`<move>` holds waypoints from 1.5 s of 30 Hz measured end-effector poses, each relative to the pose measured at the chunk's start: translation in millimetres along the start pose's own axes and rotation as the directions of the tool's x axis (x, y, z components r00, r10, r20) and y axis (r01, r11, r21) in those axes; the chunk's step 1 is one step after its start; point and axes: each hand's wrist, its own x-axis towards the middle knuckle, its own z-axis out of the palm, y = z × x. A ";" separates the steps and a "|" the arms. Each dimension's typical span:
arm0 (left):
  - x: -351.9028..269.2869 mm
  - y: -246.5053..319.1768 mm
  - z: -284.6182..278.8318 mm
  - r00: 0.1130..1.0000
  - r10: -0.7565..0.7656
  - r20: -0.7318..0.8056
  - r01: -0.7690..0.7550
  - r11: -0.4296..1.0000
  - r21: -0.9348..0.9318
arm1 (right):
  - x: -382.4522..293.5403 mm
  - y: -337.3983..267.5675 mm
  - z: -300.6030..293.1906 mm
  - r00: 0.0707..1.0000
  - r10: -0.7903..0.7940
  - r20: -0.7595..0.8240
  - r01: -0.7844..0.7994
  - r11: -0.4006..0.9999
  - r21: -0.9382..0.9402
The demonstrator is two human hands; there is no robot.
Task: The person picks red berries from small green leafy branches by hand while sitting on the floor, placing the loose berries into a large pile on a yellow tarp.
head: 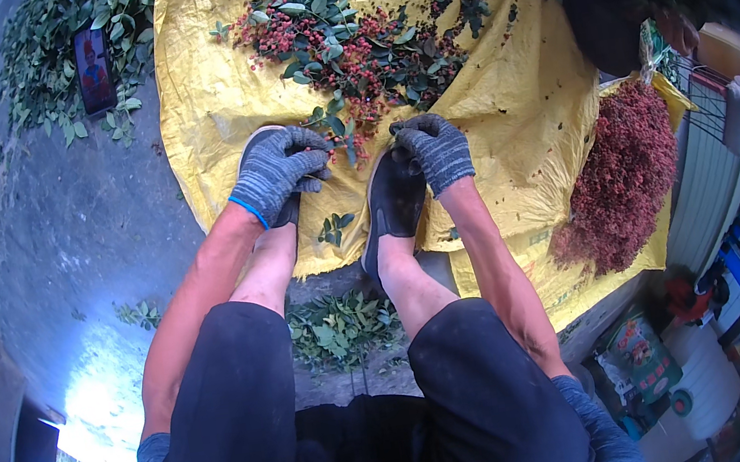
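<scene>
My left hand point(281, 169), in a grey knit glove with a blue cuff edge, pinches a leafy sprig point(336, 123) with red berries. My right hand point(435, 149), gloved alike, has its fingers curled over the toe of my dark right shoe point(396, 192); whether something small sits between its fingertips is unclear. Just beyond both hands lies a heap of red-berried branches point(345, 45), apparently Sichuan pepper, with green leaves. The heap rests on a yellow woven plastic sheet point(207, 112). A small loose leaf cluster point(336, 228) lies between my feet.
Picked red berries point(630, 183) are piled at the right. Another person's hand point(677, 33) and dark clothing show at upper right. A phone point(94, 71) with a lit screen leans on leafy cuttings point(40, 71). More leaves point(341, 329) lie on the floor below my feet.
</scene>
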 end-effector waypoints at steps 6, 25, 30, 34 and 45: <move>-4.1 -4.9 3.8 0.971 -0.182 0.158 0.230 0.897 -0.378 | 6.0 8.0 -10.2 0.995 -0.099 -0.013 0.098 0.995 -0.032; 2.6 -23.1 -16.1 0.964 0.037 0.262 0.149 0.745 -0.650 | -9.1 0.6 36.0 0.974 -0.041 0.223 0.046 0.999 -0.019; 2.5 -18.8 -5.9 0.924 -0.053 0.378 0.318 0.654 -0.686 | -21.4 10.8 8.7 0.884 0.065 0.462 -0.372 0.696 0.614; -8.8 -10.0 4.3 0.946 -0.106 0.308 0.278 0.753 -0.596 | -25.6 10.0 18.2 0.869 0.060 0.492 -0.469 0.419 0.777; 3.0 27.4 12.9 0.942 -0.085 0.325 0.199 0.921 -0.336 | -39.1 -1.5 22.4 0.863 0.001 0.506 -0.312 0.788 0.530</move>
